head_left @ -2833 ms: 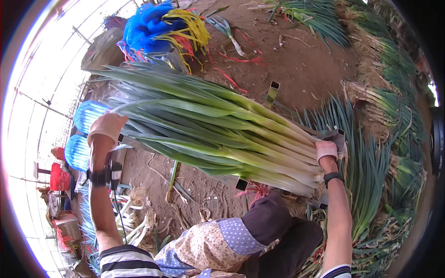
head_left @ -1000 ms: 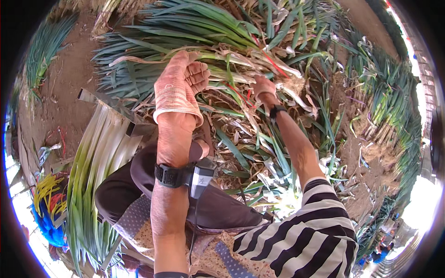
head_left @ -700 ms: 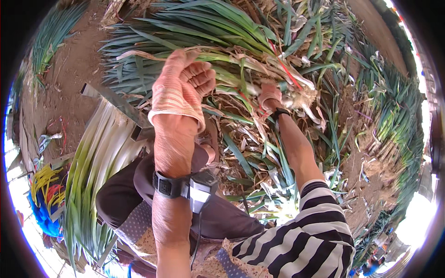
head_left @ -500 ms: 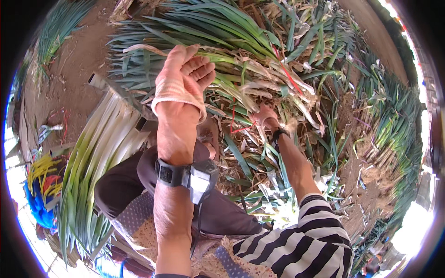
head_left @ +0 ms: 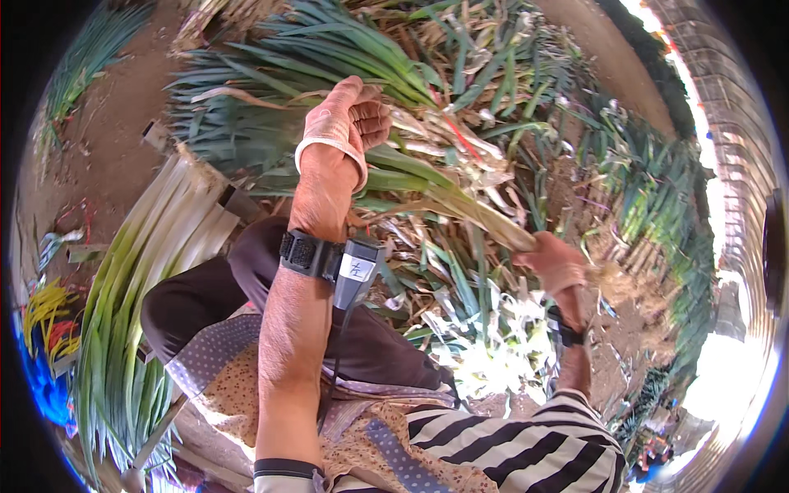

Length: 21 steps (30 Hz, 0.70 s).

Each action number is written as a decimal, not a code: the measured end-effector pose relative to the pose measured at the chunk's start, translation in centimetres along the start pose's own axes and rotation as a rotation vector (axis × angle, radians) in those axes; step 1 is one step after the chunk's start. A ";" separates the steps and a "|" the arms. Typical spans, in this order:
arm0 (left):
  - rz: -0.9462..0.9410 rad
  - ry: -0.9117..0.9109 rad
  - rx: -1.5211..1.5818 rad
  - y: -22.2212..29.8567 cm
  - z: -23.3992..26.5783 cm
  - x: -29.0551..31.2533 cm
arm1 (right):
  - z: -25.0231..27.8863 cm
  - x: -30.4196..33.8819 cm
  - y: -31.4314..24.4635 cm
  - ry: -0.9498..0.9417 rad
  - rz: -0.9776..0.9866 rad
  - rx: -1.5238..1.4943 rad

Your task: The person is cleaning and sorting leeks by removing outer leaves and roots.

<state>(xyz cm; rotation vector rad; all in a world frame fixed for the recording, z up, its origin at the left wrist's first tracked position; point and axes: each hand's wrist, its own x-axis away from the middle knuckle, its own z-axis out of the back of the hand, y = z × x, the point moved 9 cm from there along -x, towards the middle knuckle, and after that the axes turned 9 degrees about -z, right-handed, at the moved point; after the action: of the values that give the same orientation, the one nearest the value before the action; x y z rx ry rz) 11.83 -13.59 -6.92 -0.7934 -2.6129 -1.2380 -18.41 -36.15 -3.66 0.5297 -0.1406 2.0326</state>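
My right hand is closed round the pale root end of a leek. Its roots stick out past the hand, and the green leaves stretch left, passing just below my left hand. That left hand hangs above the leek pile with its fingers curled in, and nothing shows in them; a pale cloth band covers its palm. Beneath and beyond lies a heap of leeks with dark green leaves, and a red tie crosses their white stalks.
Trimmed leeks lie at my left on a metal-framed stand. Yellow strips sit beside a blue bag at far left. Peeled leaf scraps litter the ground before me. More leeks lie along the right.
My right hand has moved right and toward me, drawing a leek out of the pile. My left hand has shifted slightly right, and its fingers are curled more tightly.
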 end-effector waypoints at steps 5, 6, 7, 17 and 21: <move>-0.037 -0.683 -0.337 -1.8 -8.2 6.9 | 11.4 10.2 7.9 0.276 -0.184 -0.037; -0.237 -0.834 -0.417 -1.4 -9.4 9.1 | 13.4 12.4 8.8 0.383 -0.172 -0.046; -0.448 -0.984 -0.479 -1.2 -10.8 11.6 | 15.1 14.8 10.1 0.498 -0.168 -0.048; -0.001 -0.722 0.013 -7.4 -13.3 10.8 | 4.8 17.5 13.6 0.649 -0.184 -0.562; -0.069 -0.615 0.065 -6.9 -10.9 7.2 | -0.7 14.5 7.1 0.562 -0.177 -0.959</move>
<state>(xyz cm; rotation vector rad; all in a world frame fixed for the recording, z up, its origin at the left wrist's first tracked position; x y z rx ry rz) 1.11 -22.53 -2.05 -1.2450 -3.1526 -1.0384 -30.66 -27.85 2.71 -0.5994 -0.6483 1.6190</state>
